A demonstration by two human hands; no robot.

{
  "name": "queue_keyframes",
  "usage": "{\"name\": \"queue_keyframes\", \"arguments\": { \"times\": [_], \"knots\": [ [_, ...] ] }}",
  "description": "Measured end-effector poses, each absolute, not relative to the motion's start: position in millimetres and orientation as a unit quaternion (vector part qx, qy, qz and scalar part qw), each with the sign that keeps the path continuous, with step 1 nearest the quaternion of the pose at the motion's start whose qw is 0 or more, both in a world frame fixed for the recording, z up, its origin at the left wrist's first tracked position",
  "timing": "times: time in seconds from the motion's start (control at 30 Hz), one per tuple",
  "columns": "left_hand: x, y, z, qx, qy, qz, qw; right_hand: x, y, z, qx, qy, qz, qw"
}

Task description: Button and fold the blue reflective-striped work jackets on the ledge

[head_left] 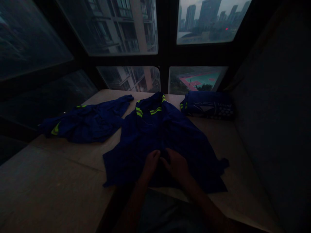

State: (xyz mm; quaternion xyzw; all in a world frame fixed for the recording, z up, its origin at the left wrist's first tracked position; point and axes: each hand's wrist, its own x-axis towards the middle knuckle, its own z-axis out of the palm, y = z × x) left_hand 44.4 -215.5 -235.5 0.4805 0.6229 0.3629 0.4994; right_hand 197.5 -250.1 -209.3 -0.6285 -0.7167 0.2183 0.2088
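Observation:
A dark blue jacket (191,139) with yellow-green stripes about its collar lies spread on the pale surface (55,174), collar toward the windows. At the middle of its front, my left hand (152,159) is closed, its fingertips pinching the fabric. Close beside it, my right hand (177,163) has its fingers curled and its thumb pointing toward the left hand, also gripping the jacket front. Dim light hides the exact edge or fastening between the fingertips.
To the left lies a crumpled blue garment (97,126) with yellow-green patches. A rolled or folded blue bundle (210,105) with white print sits at the back right, near the dark wall (274,113). Window frames (167,58) bound the far side.

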Motion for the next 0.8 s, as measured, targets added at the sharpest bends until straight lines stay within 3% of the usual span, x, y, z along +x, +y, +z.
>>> {"name": "queue_keyframes", "arguments": {
  "times": [0.2, 0.4, 0.67, 0.8],
  "knots": [
    [33, -223, -242, 0.432, 0.606, 0.342, 0.574, 202, -200, -193, -0.569, -0.771, 0.276, 0.066],
    [30, -230, -243, 0.439, 0.589, 0.327, 0.595, 213, -182, -195, -0.498, -0.833, 0.238, 0.038],
    [33, -237, -237, 0.458, 0.582, 0.313, 0.594, 257, -171, -201, -0.553, -0.776, 0.272, 0.135],
    [36, -237, -231, 0.563, 0.592, 0.261, 0.514, 252, -172, -207, -0.575, -0.762, 0.249, 0.163]
  ]
}}
